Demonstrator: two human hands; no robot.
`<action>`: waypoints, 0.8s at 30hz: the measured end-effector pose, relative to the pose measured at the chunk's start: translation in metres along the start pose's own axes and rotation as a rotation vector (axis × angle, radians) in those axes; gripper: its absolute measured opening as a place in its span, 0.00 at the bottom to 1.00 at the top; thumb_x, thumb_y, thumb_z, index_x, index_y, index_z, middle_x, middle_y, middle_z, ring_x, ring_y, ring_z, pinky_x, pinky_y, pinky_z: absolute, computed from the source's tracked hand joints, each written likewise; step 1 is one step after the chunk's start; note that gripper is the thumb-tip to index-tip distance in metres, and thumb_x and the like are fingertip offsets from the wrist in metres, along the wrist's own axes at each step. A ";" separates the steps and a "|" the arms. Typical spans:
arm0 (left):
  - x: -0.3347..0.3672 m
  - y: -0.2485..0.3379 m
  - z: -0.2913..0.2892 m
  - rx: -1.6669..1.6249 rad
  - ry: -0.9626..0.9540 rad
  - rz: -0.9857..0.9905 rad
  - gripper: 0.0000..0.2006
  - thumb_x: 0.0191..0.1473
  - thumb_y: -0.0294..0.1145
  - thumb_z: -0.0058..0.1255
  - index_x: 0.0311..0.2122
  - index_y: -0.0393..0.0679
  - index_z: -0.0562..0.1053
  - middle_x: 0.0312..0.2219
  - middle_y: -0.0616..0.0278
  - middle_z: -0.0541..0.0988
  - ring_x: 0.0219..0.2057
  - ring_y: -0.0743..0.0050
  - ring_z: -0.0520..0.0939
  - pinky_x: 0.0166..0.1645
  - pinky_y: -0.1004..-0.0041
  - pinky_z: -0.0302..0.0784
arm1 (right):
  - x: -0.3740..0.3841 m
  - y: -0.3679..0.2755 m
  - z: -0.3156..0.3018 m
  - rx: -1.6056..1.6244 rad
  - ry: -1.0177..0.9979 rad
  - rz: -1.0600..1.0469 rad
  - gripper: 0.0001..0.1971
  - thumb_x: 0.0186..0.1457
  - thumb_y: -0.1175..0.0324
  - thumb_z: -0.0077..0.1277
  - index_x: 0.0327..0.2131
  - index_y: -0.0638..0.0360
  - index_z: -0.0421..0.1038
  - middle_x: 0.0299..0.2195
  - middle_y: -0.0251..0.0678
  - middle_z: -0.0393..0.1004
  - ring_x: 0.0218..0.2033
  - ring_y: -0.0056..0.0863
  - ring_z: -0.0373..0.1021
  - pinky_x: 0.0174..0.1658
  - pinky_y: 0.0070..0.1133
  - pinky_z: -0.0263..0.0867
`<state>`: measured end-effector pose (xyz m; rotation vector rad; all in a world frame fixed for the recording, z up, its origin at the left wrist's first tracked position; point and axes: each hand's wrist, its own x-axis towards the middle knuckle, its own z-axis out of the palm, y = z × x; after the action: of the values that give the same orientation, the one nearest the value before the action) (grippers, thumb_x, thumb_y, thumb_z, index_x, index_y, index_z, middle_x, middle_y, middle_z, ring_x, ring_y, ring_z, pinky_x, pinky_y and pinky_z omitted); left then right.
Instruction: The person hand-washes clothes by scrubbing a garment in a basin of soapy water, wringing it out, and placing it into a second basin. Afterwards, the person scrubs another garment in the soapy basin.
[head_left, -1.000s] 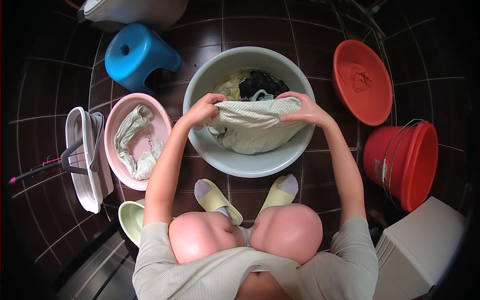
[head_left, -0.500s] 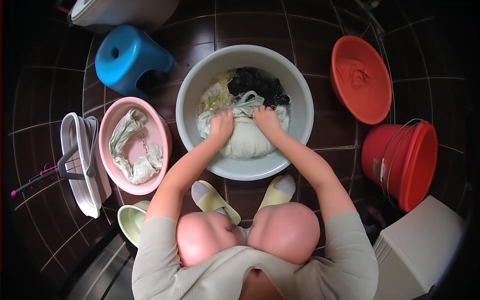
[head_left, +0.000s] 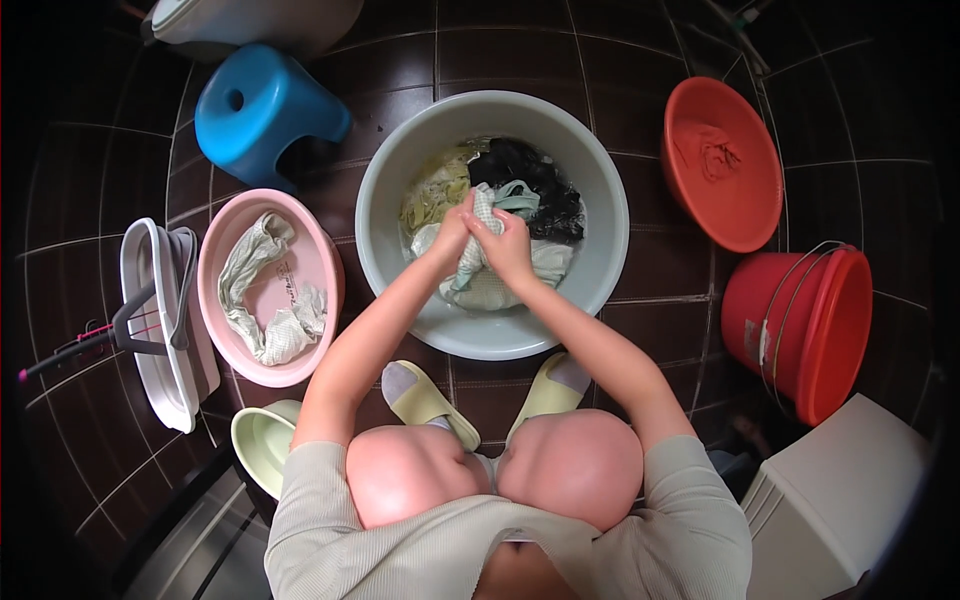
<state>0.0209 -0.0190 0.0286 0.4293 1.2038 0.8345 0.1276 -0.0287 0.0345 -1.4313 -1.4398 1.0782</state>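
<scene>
A wide grey-green basin (head_left: 395, 150) stands in front of me with water and wet clothes in it. Both my hands are close together over its middle, closed on a pale checked garment (head_left: 482, 205) with light green trim. My left hand (head_left: 452, 232) grips its left side. Pressed against it from the right is my right hand (head_left: 507, 245), thumb toward the left hand. Part of the garment is bunched up between the hands; the rest lies spread in the water below. Black clothing (head_left: 530, 175) and a yellowish cloth (head_left: 435, 190) float at the far side.
On the left are a pink basin (head_left: 212, 300) with a twisted checked cloth (head_left: 240, 275), a blue stool (head_left: 265, 110), a folded white basin (head_left: 150, 370) and a small green basin (head_left: 265, 450). Rightward stand a red basin (head_left: 720, 215) holding red cloth and a red bucket (head_left: 770, 300).
My hands were apart on the spread garment. They have come together and gathered part of it into a raised bunch between them.
</scene>
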 end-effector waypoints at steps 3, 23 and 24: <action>-0.010 -0.015 0.022 0.267 0.155 0.124 0.23 0.57 0.47 0.33 0.30 0.35 0.71 0.25 0.60 0.74 0.30 0.77 0.72 0.38 0.74 0.66 | 0.020 -0.009 -0.003 0.154 0.181 0.288 0.21 0.46 0.53 0.50 0.24 0.68 0.71 0.18 0.48 0.71 0.18 0.31 0.67 0.26 0.26 0.62; -0.013 0.091 -0.043 1.551 -0.290 0.120 0.26 0.30 0.37 0.60 0.40 0.41 0.70 0.33 0.54 0.76 0.38 0.60 0.75 0.43 0.71 0.69 | 0.073 -0.008 -0.119 -0.490 -0.652 0.214 0.31 0.36 0.46 0.58 0.38 0.63 0.68 0.38 0.44 0.71 0.41 0.30 0.67 0.45 0.22 0.61; -0.013 0.089 -0.042 1.583 -0.187 0.298 0.27 0.30 0.34 0.58 0.42 0.42 0.68 0.35 0.54 0.74 0.38 0.59 0.75 0.43 0.71 0.69 | 0.075 -0.006 -0.120 -0.451 -0.583 0.152 0.27 0.36 0.52 0.58 0.39 0.59 0.68 0.36 0.41 0.71 0.39 0.34 0.68 0.43 0.23 0.62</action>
<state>-0.0496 0.0229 0.0851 1.9361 1.4377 -0.1171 0.2383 0.0493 0.0746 -1.6304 -2.1186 1.4047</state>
